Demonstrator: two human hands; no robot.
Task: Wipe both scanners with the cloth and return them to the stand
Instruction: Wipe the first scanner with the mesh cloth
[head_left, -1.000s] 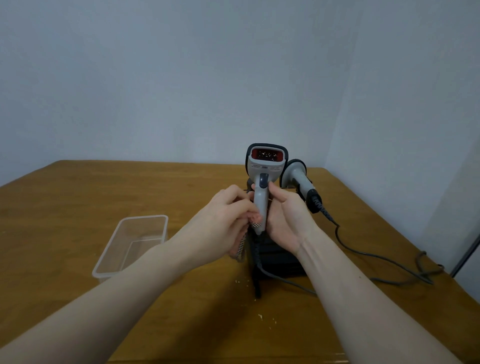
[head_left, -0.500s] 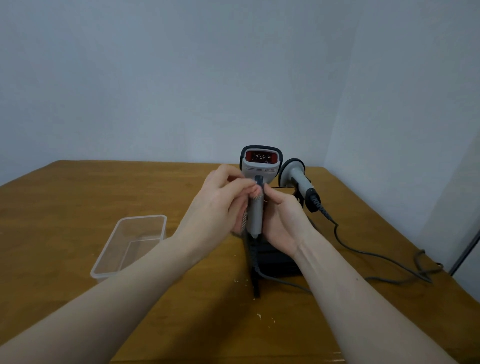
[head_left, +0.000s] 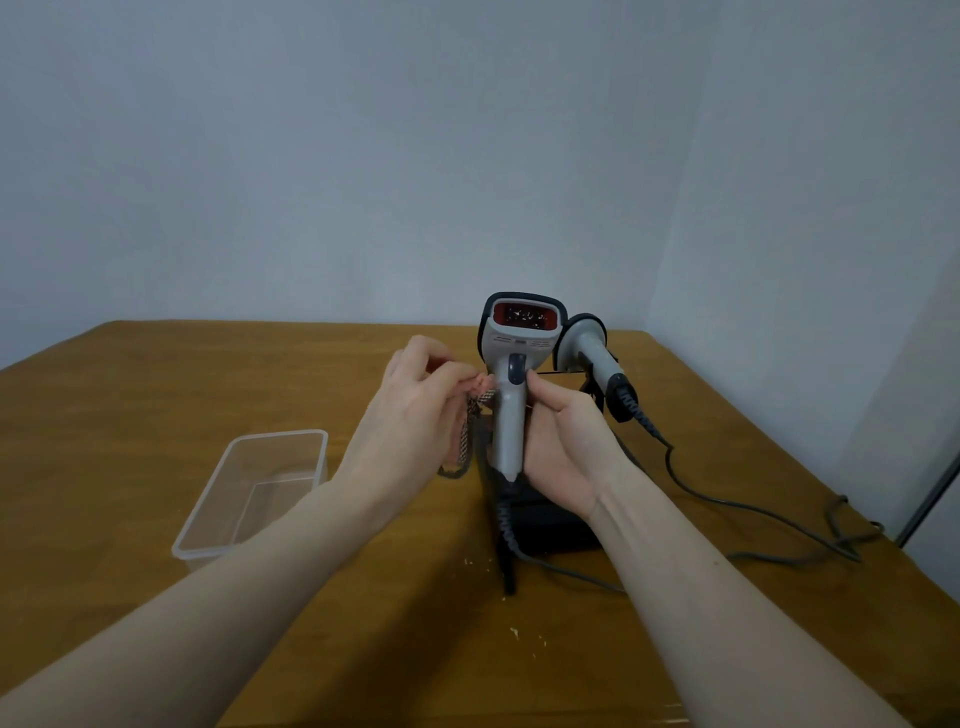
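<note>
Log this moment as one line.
step: wiping first scanner | right hand: holds handle | left hand: presses cloth to handle | second scanner: on stand

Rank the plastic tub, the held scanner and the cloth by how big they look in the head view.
1. Tub, largest.
2. Held scanner, gripped in the right hand.
3. Cloth, smallest, though the left hand hides part of it.
The tub and scanner lie at similar nearness, so this order seems fair.
</note>
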